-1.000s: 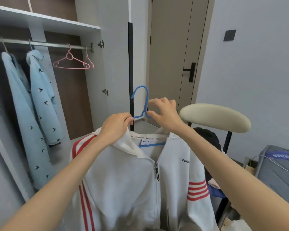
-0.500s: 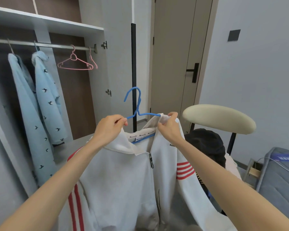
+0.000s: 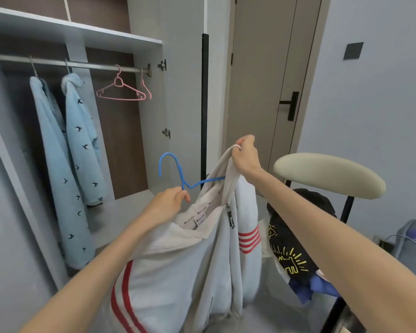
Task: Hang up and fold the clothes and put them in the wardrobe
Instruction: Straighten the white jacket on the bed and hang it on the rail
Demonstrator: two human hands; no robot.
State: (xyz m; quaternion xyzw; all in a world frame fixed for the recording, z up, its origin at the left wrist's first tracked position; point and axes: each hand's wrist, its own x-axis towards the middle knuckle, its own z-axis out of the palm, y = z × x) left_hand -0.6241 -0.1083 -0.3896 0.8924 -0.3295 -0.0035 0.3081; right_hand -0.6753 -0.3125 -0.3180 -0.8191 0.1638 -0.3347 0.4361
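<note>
A white zip jacket (image 3: 178, 272) with red stripes hangs in front of me, with a blue hanger (image 3: 180, 174) partly inside its collar. My left hand (image 3: 168, 203) grips the hanger just below its hook, at the jacket's left shoulder. My right hand (image 3: 245, 155) pinches the right side of the collar and holds it raised above the hanger's right arm. The open wardrobe (image 3: 87, 32) stands at the left with its rail (image 3: 70, 63).
Two light blue bird-print garments (image 3: 82, 140) and empty pink hangers (image 3: 121, 91) hang on the rail. A chair with a cream backrest (image 3: 327, 175) at the right holds a black printed shirt (image 3: 291, 248) and other clothes. A closed door (image 3: 262, 92) is behind.
My right hand has let go of the hanger's neck, taken the right collar and lifted it up. The hanger has tilted left and the jacket has sagged lower on the left.
</note>
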